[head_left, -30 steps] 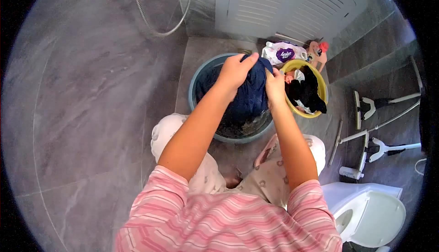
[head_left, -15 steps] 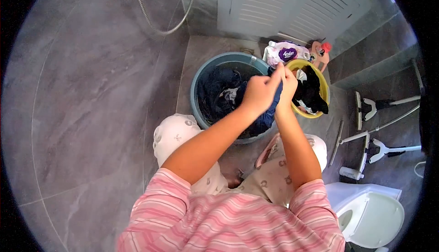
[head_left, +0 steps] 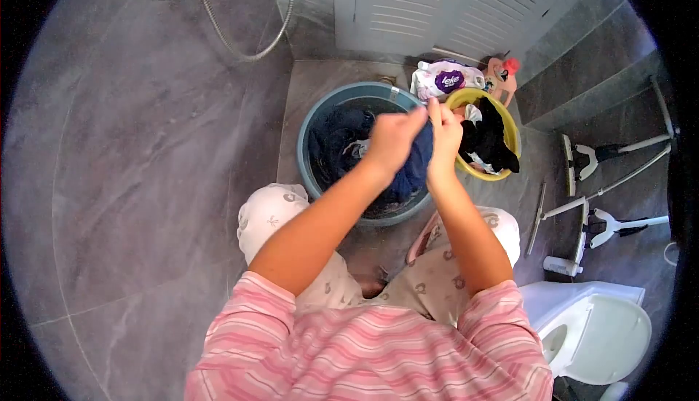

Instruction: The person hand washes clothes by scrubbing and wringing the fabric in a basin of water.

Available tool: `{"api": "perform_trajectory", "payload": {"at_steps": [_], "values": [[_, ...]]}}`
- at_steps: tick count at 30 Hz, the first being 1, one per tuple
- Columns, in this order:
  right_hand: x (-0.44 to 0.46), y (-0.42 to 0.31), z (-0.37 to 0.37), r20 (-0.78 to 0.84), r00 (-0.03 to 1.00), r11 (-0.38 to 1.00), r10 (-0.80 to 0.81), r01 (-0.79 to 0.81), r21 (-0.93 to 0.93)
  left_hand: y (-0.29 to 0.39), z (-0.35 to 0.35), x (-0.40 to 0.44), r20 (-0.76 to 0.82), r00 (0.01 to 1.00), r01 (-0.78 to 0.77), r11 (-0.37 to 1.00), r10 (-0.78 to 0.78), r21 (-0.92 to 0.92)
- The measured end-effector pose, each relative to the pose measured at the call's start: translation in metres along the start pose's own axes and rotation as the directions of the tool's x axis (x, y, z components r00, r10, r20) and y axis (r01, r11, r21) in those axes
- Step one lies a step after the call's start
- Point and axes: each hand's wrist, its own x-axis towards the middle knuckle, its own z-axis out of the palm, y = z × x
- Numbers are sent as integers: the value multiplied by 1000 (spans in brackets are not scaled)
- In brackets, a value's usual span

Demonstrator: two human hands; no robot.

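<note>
My left hand [head_left: 395,139] is closed on a dark blue garment [head_left: 418,162], its fingers slightly blurred. Close beside it, my right hand [head_left: 445,137] grips the same cloth, and the two hands nearly meet at the thumbs. The garment hangs from them into a round blue-grey tub [head_left: 304,155], where more dark wet clothes [head_left: 342,142] lie. Part of the tub's right side is hidden by my hands and forearms.
A yellow basin [head_left: 515,139] with black and white clothes stands right of the tub. Behind it are a white and purple package [head_left: 448,78] and a pink bottle [head_left: 501,77]. Mops [head_left: 586,162] and a toilet [head_left: 604,335] are at the right. A shower hose [head_left: 251,57] hangs upper left.
The view has shifted slightly. My left hand has moved a little left and away from my right hand, and more of the blue cloth shows between them.
</note>
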Motion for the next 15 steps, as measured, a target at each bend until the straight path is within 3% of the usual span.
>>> {"api": "perform_trajectory", "payload": {"at_steps": [1,3,4,5,6,7,8,9,11,12,13,15], "values": [[-13,-16,3,18,997,994,-78,79,-70,7,-11,8,-78,996,-39,998,44,57],[-48,-32,11,209,967,979,-146,172,-109,19,-25,22,-241,966,-70,991,95,111],[-55,-39,9,365,906,943,-213,288,-165,12,-23,22,-240,966,-69,992,94,110],[-55,-37,13,338,909,933,-241,313,-177,2,-19,22,-295,954,-33,998,49,59],[-46,-26,14,227,960,959,-162,207,-194,-6,-13,20,-347,938,2,1000,1,8],[-33,-13,13,108,991,976,-76,96,-198,-5,-4,8,-272,961,51,999,-48,2],[-17,-6,10,42,990,981,-133,137,-135,-12,3,1,-228,974,23,998,-8,64],[0,17,-1,24,1000,986,-4,8,-167,-18,8,-4,-180,983,-9,993,31,121],[10,30,-6,39,992,988,124,-127,84,-7,14,-17,-28,997,72,961,-67,267],[4,24,-5,36,999,995,41,-44,95,-5,8,-12,-75,996,49,993,-41,105],[-4,11,4,-34,997,996,-74,72,-52,1,3,-4,-130,991,16,998,-23,-60],[-36,-23,15,80,972,964,-222,231,-132,10,-15,17,-286,955,38,990,-75,-136]]}}
